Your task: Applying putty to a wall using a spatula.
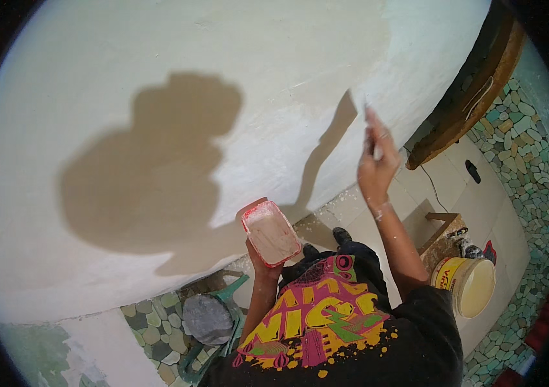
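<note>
In my left hand point(261, 266) is a rectangular red-rimmed plastic tub point(272, 233), tilted and coated inside with pale, wet-looking putty. My fingers wrap its underside and are mostly hidden. My right hand point(379, 158) is raised at the pale wall point(274, 109), smeared with white, its fingers pressed together. It grips what looks like a putty knife, seen nearly edge-on and blurred; the shadow beside it ends in a flat, blade-like edge. Whether the blade touches the wall, I cannot tell. Damp-looking and whiter patches cover the wall.
A wooden stool point(441, 242) and a yellow-labelled bucket point(474, 287) are at my right. A green plastic chair point(232, 290) with a round grey item point(208, 319) stands at lower left. A curved wooden edge point(474, 97), a cable and a dark sandal point(473, 171) lie beyond.
</note>
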The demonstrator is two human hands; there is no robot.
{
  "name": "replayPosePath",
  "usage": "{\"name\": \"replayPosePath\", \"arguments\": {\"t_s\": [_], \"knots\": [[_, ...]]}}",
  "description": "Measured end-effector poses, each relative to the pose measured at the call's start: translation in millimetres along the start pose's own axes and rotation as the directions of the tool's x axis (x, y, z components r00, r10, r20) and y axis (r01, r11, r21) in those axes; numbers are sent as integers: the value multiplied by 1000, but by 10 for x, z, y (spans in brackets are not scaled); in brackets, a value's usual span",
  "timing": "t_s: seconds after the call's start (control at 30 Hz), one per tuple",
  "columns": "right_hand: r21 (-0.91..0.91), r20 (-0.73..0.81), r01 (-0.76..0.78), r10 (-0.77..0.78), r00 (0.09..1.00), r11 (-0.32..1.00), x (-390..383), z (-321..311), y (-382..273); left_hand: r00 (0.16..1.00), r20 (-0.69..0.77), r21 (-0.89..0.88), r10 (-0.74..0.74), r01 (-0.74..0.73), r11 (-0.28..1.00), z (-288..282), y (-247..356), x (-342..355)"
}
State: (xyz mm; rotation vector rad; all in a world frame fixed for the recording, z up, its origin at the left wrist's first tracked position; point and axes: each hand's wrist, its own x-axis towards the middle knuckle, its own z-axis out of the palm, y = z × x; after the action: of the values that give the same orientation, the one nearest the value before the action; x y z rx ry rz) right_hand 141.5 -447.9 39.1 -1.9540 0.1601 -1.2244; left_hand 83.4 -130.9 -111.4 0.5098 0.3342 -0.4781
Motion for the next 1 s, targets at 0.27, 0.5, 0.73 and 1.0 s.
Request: {"name": "replayPosePath", "arguments": {"t_s": [0.27,0.5,0.73,1.0], "knots": [[310,-60,-185,214,975,933,428,131,-582,998,-11,-11,68,-68,998,-96,-36,-13],[177,150,-5,-22,988,984,-22,348,-1126,996,-67,-28,65,-67,997,-46,67,13],[195,137,104,-132,982,975,14,141,-830,995,47,-113,88,-82,990,-189,117,92],[-32,-134,158,-161,978,987,386,138,-658,988,45,66,149,-151,986,-291,123,-131]]}}
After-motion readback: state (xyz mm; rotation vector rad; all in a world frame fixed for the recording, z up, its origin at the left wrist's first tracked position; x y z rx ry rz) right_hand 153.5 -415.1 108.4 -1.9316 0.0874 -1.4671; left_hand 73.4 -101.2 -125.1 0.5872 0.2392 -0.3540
